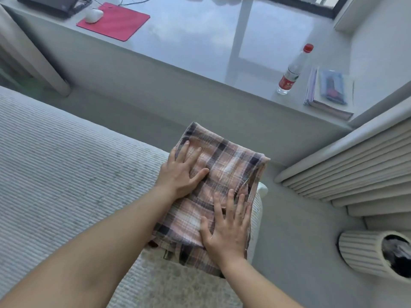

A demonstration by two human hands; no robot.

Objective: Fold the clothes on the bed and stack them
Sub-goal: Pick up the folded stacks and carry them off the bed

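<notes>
Pressing down with both palms, we flatten a folded plaid garment at the corner of the bed. Our left hand lies on the garment's ten o'clock side, fingers straight and spread, thumb angled toward three o'clock; it grips nothing, only presses. Our right hand rests toward the five o'clock side of the cloth, fingers likewise straight and fanned toward twelve o'clock, flat on the fabric and holding nothing. The garment is pink, white and dark checked, folded into a rough rectangle whose far end reaches past the mattress edge toward one o'clock.

The bed cover is pale and ribbed. Beyond the bed, at twelve o'clock, runs a glossy grey window ledge. On it, at eleven o'clock, we see a red mouse pad with a white mouse touching its near-left corner, beside a dark laptop. At two o'clock stands a clear water bottle with a red cap, just beside a stack of books. At four o'clock a ribbed cream bin holds something dark.
</notes>
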